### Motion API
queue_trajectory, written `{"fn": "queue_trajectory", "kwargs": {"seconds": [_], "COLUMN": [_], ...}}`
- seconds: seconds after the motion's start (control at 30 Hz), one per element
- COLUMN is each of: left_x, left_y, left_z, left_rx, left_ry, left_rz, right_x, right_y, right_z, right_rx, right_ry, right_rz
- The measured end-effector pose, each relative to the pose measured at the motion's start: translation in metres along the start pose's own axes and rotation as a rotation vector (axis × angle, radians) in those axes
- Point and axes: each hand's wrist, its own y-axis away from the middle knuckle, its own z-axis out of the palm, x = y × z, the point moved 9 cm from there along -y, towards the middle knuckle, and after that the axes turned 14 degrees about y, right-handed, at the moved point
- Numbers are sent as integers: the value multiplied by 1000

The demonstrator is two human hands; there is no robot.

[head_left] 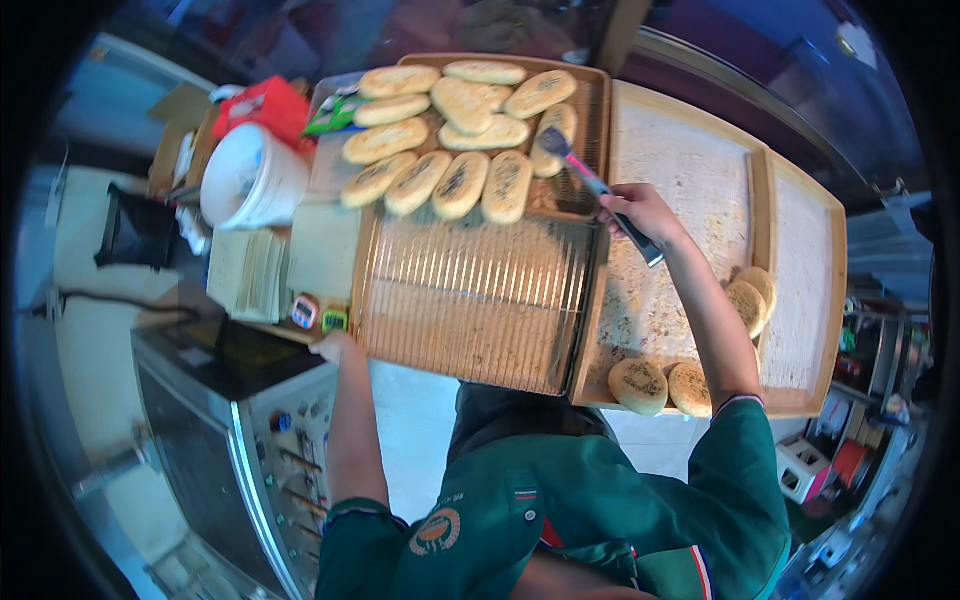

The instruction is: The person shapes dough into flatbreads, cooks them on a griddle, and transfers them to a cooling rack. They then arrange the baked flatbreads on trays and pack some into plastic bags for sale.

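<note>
My right hand [638,215] is closed around the dark handle of a pair of kitchen tongs [590,180]. The dark head of the tongs lies over an oval flatbread [549,163] at the right end of the upper tray; whether it grips the bread is unclear. More oval, seed-topped flatbreads [459,186] lie in rows on that tray, one of them stacked on others. At the near left corner of the wire rack tray [470,300], my left hand [336,347] sits beside a green timer [334,320]. Its fingers are blurred and partly hidden.
Right of the rack stand floury wooden trays [680,150], with round flatbreads [638,386] near their lower edge and others by the divider. A white bucket [250,180], a red bag [265,108] and a second timer [304,311] are at left. Below them stands an oven [200,420].
</note>
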Motion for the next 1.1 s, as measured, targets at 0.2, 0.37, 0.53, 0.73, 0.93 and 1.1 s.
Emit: {"fn": "queue_trajectory", "kwargs": {"seconds": [0.2,0.37,0.53,0.73,0.93,1.1], "left_x": [-16,-48,-82,-137,-207,-281], "left_y": [-22,26,90,100,78,31], "left_z": [15,33,10,-35,-70,-115], "left_rx": [84,615,941,1172,1254,1295], "left_ry": [570,2061,1848,1533,1331,1189], "left_rz": [-204,-563,-175,74,106,104], "right_x": [-6,-3,55,6,3,-21], "right_y": [2,79,130,115,103,115], "right_z": [33,85,129,221,253,256], "right_rx": [120,-57,55,184,287,343], "right_ry": [-260,-300,221,987,1078,1095], "right_rz": [-25,-36,24,-667,-736,-726]}}
